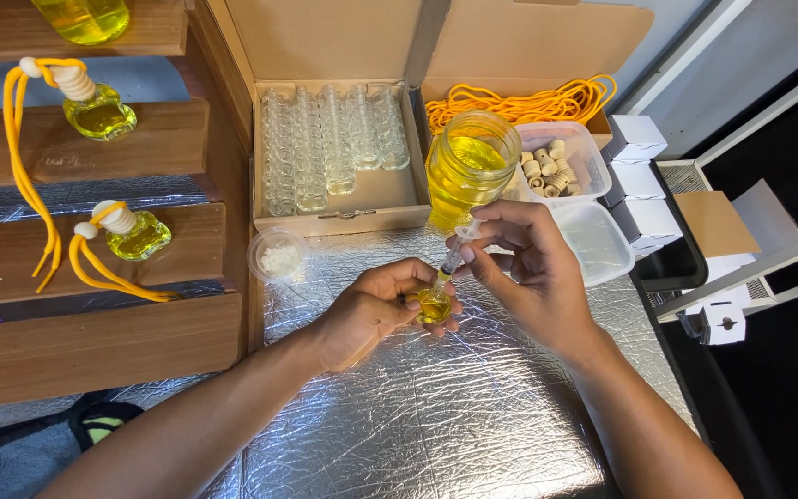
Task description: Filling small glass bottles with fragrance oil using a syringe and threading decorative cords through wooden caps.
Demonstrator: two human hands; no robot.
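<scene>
Filling in progress. On the wooden shelves (94,143) at far left: two finished small bottles (102,113) of yellow liquid, each capped and strung with an orange cord. A round clear dish (277,254) of white bits sits on the foil-covered table (436,407). Cardboard box (339,148): rows of empty glass bottles, by the look most of the batch not yet filled. Left hand (371,310) is curled, pinching a small glass bottle (433,305) just above the foil, already yellow inside, level unclear. Right hand (524,268) pinches a syringe (454,254), tip at the bottle's mouth. Behind: open jar (468,166) of yellow liquid, nearly full. Right: tub of wooden caps (551,166), loose orange cords (519,103), white cartons (634,139).
</scene>
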